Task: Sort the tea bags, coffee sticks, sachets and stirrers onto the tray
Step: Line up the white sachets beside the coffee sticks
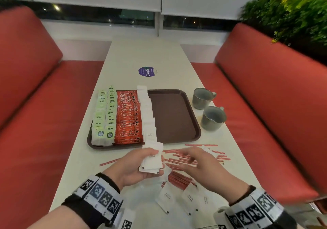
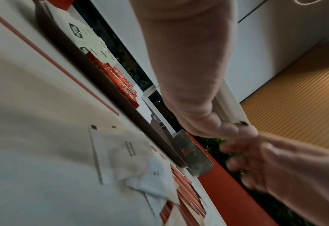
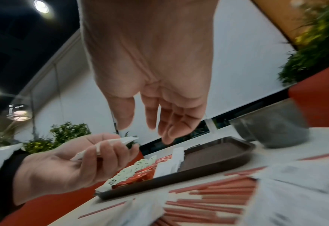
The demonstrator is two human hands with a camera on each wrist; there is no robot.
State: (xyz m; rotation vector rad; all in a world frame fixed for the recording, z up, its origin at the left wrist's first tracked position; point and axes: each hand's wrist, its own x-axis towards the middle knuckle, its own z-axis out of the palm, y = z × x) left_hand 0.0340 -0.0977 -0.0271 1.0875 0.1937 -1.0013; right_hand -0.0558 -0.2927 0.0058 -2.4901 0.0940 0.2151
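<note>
While three loose sachets (image 1: 184,199) are lying at the frame's bottom centre on the surface (image 1: 85,158), the left hand (image 1: 136,168) is gripping a sachet stack (image 1: 152,159), long axis pointing toward the tray (image 1: 175,117); the right hand (image 1: 200,165) is hovering with relaxed fingers over scattered stirrers (image 1: 178,161), and two mugs (image 1: 208,110) are standing beyond.

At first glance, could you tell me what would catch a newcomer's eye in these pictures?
The dark brown plastic tray stands out: its left half is packed with neat rows of green tea bags, orange coffee sticks and white sugar sachets. In front, the left hand grips a small sachet stack, and thin red stirrers lie scattered on the white table.
</note>
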